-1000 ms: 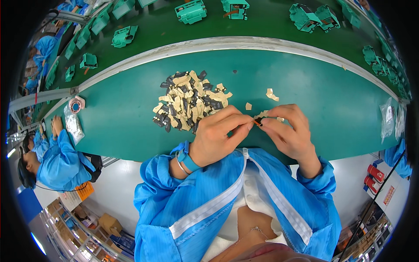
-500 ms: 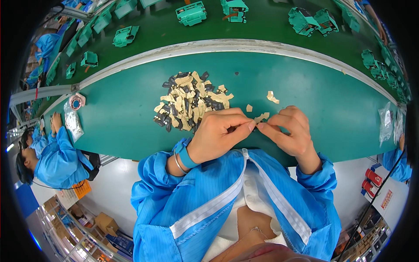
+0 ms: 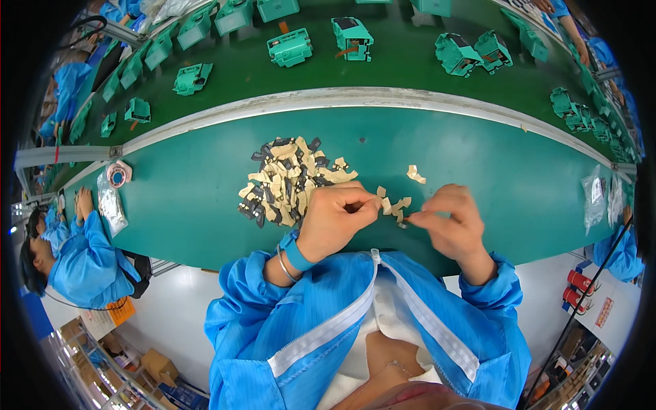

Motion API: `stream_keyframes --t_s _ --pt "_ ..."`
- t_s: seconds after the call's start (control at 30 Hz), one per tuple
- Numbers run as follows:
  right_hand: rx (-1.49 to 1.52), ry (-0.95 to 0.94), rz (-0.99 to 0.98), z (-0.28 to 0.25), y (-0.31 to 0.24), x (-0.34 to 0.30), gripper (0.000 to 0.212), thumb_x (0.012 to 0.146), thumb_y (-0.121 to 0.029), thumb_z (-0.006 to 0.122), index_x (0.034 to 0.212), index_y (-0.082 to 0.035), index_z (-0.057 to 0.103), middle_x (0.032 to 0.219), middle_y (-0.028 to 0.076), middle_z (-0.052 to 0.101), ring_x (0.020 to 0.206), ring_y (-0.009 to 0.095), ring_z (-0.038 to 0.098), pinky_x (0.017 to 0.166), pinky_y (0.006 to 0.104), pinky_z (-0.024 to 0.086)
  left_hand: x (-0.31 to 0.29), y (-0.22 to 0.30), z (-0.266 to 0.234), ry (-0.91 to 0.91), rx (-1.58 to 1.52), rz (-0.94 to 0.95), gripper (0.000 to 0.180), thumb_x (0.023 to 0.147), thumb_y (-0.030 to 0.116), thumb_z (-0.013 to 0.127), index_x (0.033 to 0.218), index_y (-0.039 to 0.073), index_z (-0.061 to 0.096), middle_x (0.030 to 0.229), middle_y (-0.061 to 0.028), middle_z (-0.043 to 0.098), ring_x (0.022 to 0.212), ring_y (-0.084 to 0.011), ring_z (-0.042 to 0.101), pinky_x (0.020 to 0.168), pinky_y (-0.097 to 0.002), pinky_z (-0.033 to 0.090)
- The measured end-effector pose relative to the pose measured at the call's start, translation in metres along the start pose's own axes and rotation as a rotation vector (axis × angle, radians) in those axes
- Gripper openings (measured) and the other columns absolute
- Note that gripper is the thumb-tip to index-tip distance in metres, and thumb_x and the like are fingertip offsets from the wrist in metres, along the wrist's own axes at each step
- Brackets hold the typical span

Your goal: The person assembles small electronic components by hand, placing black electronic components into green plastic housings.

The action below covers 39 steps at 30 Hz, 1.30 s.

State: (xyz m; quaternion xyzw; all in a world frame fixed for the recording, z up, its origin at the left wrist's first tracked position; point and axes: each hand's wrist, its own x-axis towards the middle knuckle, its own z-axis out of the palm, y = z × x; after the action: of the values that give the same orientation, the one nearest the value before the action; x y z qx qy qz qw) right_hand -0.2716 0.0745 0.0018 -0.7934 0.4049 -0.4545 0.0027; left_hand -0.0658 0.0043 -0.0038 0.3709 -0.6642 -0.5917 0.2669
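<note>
My left hand (image 3: 336, 217) is closed in a pinch, with a small cream-coloured piece (image 3: 387, 206) at its fingertips. My right hand (image 3: 452, 220), a little blurred, has thumb and forefinger together beside a cream scrap (image 3: 403, 203); what they hold is too small to make out. Another cream scrap (image 3: 381, 191) lies just beyond my left fingertips, and a bent cream strip (image 3: 415, 174) rests farther off. Left of my hands is a heaped pile (image 3: 290, 179) of black pieces and cream strips.
A green worktable (image 3: 205, 178) ends at a pale rail (image 3: 328, 99). Beyond it, green plastic housings (image 3: 290, 48) stand on a dark green surface. A tape roll (image 3: 119, 174) and plastic bag (image 3: 111, 205) lie left; clear bags (image 3: 594, 195) lie right. A co-worker (image 3: 89, 256) sits at left.
My hands have moved apart, the right one going rightward. A cream piece now shows by my left fingertips. The whole view has shifted, so the table appears lower.
</note>
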Motion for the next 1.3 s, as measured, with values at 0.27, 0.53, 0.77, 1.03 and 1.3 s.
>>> stream_keyframes --t_s 0.27,0.53,0.77,1.03,1.3 --pt "0.085 0.599 0.590 -0.026 0.115 0.024 0.025 0.083 0.001 0.068 0.107 -0.001 0.063 0.103 0.006 0.058 0.087 0.014 0.057 0.074 0.0255 0.046 0.005 -0.017 0.027 0.050 0.373 0.312 0.006 0.076 0.002 0.069 0.082 0.001 0.069 0.069 -0.0071 0.059 0.055 -0.0168 0.054 0.051 -0.0283 0.044" --pt "0.455 0.720 0.736 -0.022 0.154 0.029 0.014 0.088 -0.004 0.066 0.101 0.001 0.062 0.097 0.003 0.061 0.089 0.009 0.057 0.078 0.0227 0.046 0.015 -0.010 0.021 -0.017 0.451 0.426 0.011 0.075 0.002 0.071 0.086 0.003 0.070 0.072 -0.0067 0.061 0.073 -0.0245 0.057 0.067 -0.0336 0.048" --pt "0.731 0.678 0.769 -0.021 0.144 0.033 0.011 0.087 -0.003 0.063 0.098 0.000 0.059 0.090 0.006 0.064 0.080 0.011 0.059 0.075 0.0252 0.047 0.022 0.005 0.019 -0.035 0.318 0.407 0.034 0.079 0.007 0.072 0.112 0.004 0.065 0.102 -0.0100 0.064 0.086 -0.0231 0.059 0.075 -0.0287 0.047" --pt "0.700 0.135 0.866 0.008 0.017 0.012 0.010 0.083 -0.004 0.071 0.091 -0.001 0.065 0.087 0.006 0.066 0.081 0.011 0.062 0.072 0.0247 0.050 0.019 0.004 0.030 0.149 -0.076 0.077 0.019 0.084 0.003 0.068 0.102 -0.001 0.064 0.089 -0.0084 0.066 0.076 -0.0101 0.060 0.065 -0.0239 0.047" --pt "0.637 0.166 0.831 -0.003 0.025 0.008 0.010 0.083 -0.004 0.071 0.090 -0.002 0.065 0.086 0.006 0.065 0.076 0.012 0.062 0.068 0.0247 0.049 0.024 0.016 0.045 0.192 -0.110 0.112 0.009 0.086 0.006 0.068 0.090 -0.001 0.065 0.077 -0.0063 0.065 0.065 -0.0096 0.059 0.057 -0.0234 0.046"
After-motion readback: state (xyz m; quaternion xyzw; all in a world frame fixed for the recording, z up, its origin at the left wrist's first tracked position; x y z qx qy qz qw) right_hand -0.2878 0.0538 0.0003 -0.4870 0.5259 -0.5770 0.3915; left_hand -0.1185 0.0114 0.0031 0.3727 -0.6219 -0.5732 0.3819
